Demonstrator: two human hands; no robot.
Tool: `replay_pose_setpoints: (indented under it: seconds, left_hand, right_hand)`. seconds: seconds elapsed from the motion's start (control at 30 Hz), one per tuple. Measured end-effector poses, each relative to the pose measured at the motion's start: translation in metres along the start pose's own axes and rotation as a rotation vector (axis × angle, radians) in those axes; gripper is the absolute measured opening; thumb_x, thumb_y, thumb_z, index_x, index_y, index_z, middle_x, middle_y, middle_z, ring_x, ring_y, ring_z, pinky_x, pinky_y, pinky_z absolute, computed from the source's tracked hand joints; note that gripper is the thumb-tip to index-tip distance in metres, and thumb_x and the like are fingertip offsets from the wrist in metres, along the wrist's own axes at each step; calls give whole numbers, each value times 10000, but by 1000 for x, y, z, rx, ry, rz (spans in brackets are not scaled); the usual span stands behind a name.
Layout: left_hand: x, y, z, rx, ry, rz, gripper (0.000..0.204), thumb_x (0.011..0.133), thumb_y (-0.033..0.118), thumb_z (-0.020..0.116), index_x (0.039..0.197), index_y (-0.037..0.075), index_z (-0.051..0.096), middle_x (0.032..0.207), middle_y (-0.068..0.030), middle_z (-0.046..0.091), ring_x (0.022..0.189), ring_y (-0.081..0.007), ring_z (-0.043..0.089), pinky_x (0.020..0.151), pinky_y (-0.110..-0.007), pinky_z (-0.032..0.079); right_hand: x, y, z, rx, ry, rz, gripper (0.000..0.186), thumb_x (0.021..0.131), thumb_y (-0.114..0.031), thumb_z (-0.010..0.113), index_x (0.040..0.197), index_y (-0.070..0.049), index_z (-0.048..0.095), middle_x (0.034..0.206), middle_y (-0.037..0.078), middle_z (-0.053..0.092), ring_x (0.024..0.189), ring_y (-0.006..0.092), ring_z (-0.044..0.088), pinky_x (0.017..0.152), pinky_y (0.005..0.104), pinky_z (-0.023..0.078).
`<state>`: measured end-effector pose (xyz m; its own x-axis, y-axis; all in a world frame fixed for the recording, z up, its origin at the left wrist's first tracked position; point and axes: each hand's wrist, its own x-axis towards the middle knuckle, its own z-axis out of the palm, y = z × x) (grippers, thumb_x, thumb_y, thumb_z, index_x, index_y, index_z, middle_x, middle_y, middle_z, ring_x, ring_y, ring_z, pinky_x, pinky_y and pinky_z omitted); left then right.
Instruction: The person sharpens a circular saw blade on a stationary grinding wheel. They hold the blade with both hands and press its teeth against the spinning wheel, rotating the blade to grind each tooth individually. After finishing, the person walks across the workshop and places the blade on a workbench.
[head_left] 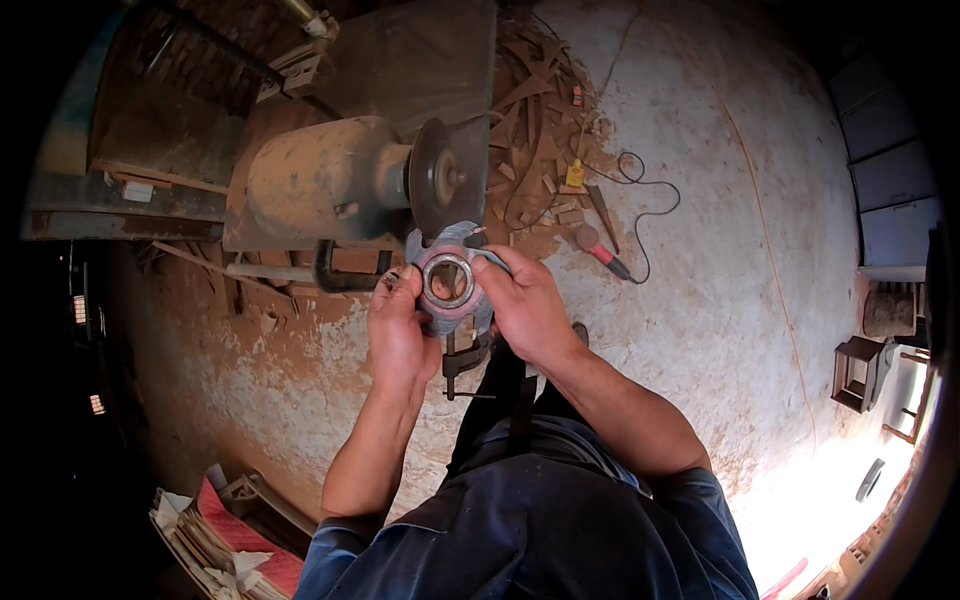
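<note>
My left hand (pixel 398 325) and my right hand (pixel 525 305) both grip a grey metal part (pixel 450 317) with an irregular outline, a pinkish hub and a bright ringed hole. Their thumbs rest on either side of the ring. The part's upper edge meets or overlaps the lower rim of a dark wheel (pixel 430 175) on a dusty, motor-driven bench grinder (pixel 310 180); I cannot tell whether they touch. A black C-clamp (pixel 465 365) shows just below the part, partly hidden by it.
The grinder is on a metal bench (pixel 400 55) at upper left. Scrap pieces (pixel 525 105), a red angle grinder (pixel 605 255), a yellow object (pixel 575 172) and cables lie on the floor to the right. A small frame (pixel 855 375) stands at right; stacked sheets (pixel 250 530) lie at lower left.
</note>
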<state>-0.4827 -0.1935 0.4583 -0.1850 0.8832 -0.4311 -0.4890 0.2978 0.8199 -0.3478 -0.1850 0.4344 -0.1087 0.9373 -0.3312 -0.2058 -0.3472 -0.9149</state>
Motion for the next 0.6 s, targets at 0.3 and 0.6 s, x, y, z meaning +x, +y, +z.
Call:
replay_pose_setpoints:
  seconds: [0.3,0.6]
  left_hand:
    - [-1,-2,-3,28,19,-5,127,952,132,463,994,30,525,925,-83,622,854,-176,624,785,-353,526]
    - [-5,1,-2,54,-29,-10,104,948,125,459,913,52,524,870,-69,618,802,-160,612,762,-339,525]
  right_hand:
    - [-1,8,2,25,-6,-65,255,946,-240,531,1027,-14,616,708,-9,566,495,44,478,424,210,390]
    - [-5,9,2,20,-17,-85,248,949,-230,525,1023,-7,607,703,-8,559,515,48,487,436,218,396]
